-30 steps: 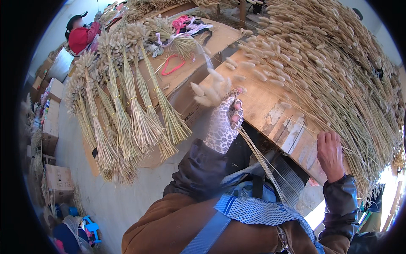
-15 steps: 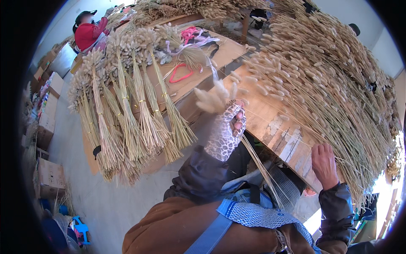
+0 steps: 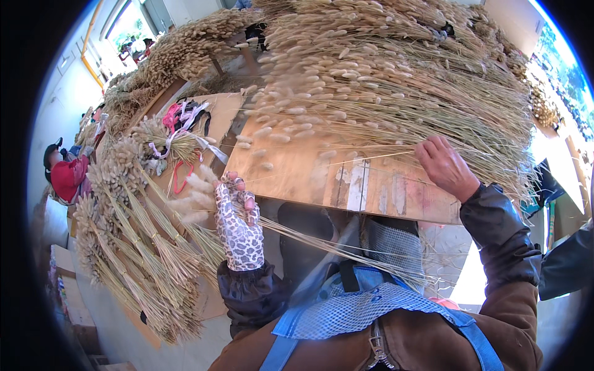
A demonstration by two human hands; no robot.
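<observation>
My left hand point(image 3: 238, 216), in a leopard-print glove with bare fingertips, is closed around a small bunch of dried bunny-tail grass point(image 3: 197, 193). The fluffy heads stick out past the fingers to the left, and the long thin stems point(image 3: 315, 240) trail right across my lap. Over the right part of the wooden table, my bare right hand point(image 3: 447, 167) pinches a thin grass stem point(image 3: 377, 156) that points left. Beside that hand lies a large heap of loose bunny-tail grass point(image 3: 396, 93), heads to the left and stems to the right.
Several tied grass bundles point(image 3: 148, 238) lie at the left on cardboard. Pink and white ribbons point(image 3: 182, 120) and a red loop point(image 3: 180, 176) are near them. The wooden table edge point(image 3: 396, 213) runs before my lap. A person in red point(image 3: 69, 178) sits far left.
The view has turned right, so the bundles and my left hand appear farther left. My right hand has moved forward over the table. The left hand keeps hold of its bunch.
</observation>
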